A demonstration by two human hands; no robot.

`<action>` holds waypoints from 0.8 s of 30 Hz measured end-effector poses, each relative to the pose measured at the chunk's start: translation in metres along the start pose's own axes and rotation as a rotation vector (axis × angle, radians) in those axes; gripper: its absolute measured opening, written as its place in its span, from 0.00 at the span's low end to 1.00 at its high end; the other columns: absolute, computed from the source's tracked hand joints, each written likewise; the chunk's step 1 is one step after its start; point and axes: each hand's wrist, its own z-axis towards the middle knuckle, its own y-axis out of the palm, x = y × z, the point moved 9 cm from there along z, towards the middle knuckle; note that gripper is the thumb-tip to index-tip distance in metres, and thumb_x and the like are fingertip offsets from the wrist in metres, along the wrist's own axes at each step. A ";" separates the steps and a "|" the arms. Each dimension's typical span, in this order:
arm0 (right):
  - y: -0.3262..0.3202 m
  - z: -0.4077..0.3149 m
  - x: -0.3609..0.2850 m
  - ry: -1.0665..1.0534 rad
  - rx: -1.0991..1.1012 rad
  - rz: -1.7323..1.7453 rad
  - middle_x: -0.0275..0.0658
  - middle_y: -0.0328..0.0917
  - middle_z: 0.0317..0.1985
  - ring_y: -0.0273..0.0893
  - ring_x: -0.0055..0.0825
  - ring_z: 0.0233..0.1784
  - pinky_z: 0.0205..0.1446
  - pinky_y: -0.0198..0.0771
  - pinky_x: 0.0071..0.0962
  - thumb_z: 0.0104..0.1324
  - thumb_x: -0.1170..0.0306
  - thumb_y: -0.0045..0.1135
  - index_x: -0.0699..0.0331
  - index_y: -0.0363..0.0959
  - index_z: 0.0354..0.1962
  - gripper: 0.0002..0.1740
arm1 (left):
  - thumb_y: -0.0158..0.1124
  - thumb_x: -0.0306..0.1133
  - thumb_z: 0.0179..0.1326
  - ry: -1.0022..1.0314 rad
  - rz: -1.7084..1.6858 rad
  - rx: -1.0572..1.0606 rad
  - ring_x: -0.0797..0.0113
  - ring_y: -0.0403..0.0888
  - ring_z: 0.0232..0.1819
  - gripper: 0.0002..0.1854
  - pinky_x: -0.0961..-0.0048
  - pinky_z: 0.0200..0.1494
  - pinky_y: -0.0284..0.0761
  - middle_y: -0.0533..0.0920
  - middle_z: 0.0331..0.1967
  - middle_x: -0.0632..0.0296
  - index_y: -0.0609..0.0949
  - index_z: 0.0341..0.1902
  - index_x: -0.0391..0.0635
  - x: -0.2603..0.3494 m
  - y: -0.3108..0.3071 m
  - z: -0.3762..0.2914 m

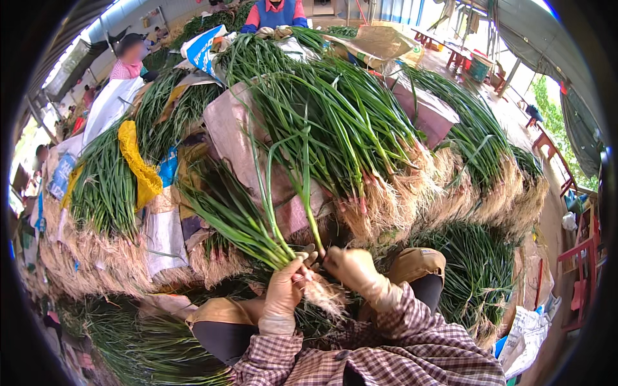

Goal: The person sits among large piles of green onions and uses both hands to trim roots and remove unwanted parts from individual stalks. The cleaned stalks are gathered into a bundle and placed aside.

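Note:
My left hand (285,289), in a pale glove, grips a small bunch of green garlic plants (260,243) near their bases. The leaves of that bunch fan to the upper left, and its pale roots (326,294) hang to the lower right. My right hand (355,270), also gloved, pinches a single garlic stalk (312,224) near its lower end, just right of the bunch. Straight ahead lies a large heap of green garlic (333,125), its stringy roots (381,207) facing me. Part of my left fingers is hidden behind the stalks.
Woven sacks, one pinkish (241,130) and one yellow (137,164), lie among the heaps. More garlic lies on the ground at left (159,345) and right (473,270). Two people (275,14) (128,60) are beyond the heaps. Red chairs (582,260) stand at far right.

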 end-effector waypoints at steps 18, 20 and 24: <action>0.061 0.038 -0.045 0.366 -0.314 2.144 0.39 0.77 0.36 0.75 0.29 0.37 0.43 0.73 0.29 0.68 0.64 0.51 0.65 0.71 0.45 0.14 | 0.63 0.32 0.59 -0.024 -0.289 -0.103 0.62 0.78 0.34 0.09 0.60 0.44 0.77 0.81 0.36 0.56 0.80 0.41 0.42 -0.031 -0.020 -0.021; 0.060 0.040 -0.039 0.374 -0.206 2.066 0.33 0.77 0.31 0.75 0.23 0.31 0.38 0.72 0.21 0.69 0.71 0.48 0.63 0.72 0.41 0.07 | 0.64 0.33 0.59 -0.021 -0.209 -0.063 0.64 0.77 0.32 0.10 0.66 0.40 0.76 0.80 0.36 0.56 0.79 0.41 0.42 -0.036 -0.031 -0.021; 0.080 0.026 -0.032 0.655 -0.099 2.234 0.30 0.70 0.24 0.66 0.19 0.21 0.25 0.65 0.19 0.70 0.67 0.47 0.62 0.71 0.38 0.08 | 0.65 0.36 0.58 0.060 -0.246 -0.153 0.66 0.76 0.31 0.11 0.70 0.37 0.74 0.79 0.36 0.57 0.79 0.40 0.43 -0.033 -0.017 -0.021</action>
